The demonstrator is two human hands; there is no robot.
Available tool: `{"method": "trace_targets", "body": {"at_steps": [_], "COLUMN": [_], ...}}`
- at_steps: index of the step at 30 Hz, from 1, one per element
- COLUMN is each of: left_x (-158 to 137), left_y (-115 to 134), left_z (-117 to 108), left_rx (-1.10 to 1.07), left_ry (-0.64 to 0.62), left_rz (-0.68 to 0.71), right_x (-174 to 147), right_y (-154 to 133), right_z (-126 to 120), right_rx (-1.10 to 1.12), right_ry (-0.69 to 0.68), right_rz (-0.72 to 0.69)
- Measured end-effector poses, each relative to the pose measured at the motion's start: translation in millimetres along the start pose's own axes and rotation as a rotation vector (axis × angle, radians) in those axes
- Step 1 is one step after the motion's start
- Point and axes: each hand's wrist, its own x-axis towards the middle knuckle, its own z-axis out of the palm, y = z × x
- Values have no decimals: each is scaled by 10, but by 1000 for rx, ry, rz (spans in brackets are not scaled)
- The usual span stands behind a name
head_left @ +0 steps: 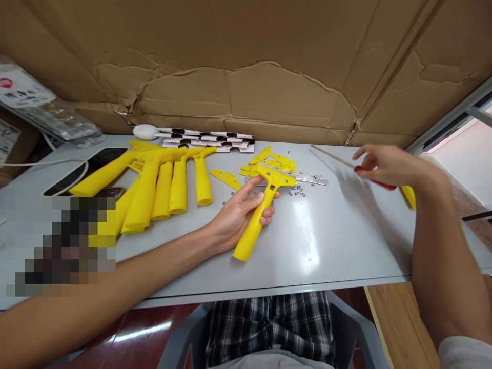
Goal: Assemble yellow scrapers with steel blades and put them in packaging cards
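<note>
My left hand [246,212] is closed around a yellow plastic scraper [255,225], its wide head pointing away and its round handle end toward me. Two screws show in the scraper's head. Off to the right, my right hand [388,164] grips a screwdriver [333,156] by its red handle, the long shaft pointing left and away from the scraper. Behind the scraper lie loose yellow plates [282,162], clear strips with metal pieces [313,179] and several small screws [295,192].
More yellow scraper handles [179,184] are heaped at the left, partly over a dark flat object [105,156]. Black-and-white strips [215,141] and a white spoon [146,131] lie along the cardboard wall [249,97]. Another yellow piece [408,197] sits beyond my right wrist.
</note>
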Motion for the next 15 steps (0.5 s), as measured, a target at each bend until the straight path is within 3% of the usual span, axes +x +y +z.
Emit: {"method": "trace_targets", "body": {"at_steps": [4,6,8,12,15], "left_x": [11,16,18,15,15], "left_y": [-9,-10,-10,-10,-12], "left_z": [-9,-12,-16,-30,-33], "left_rx": [-3,-2,1,0,-1], "left_ry": [-16,-20,-23,-30,-33], "left_rz": [3,1,0,6,10], "right_x": [-115,-141,-146,-149,-155], "right_y": [-178,-312,-406,-463,-508], "right_z": [-89,-81,-57,-19,-14], "right_rx": [511,701,799,903,958], "right_ry": [656,876,909,690,747], "right_rz": [-183,-296,-388,-457,-472]}}
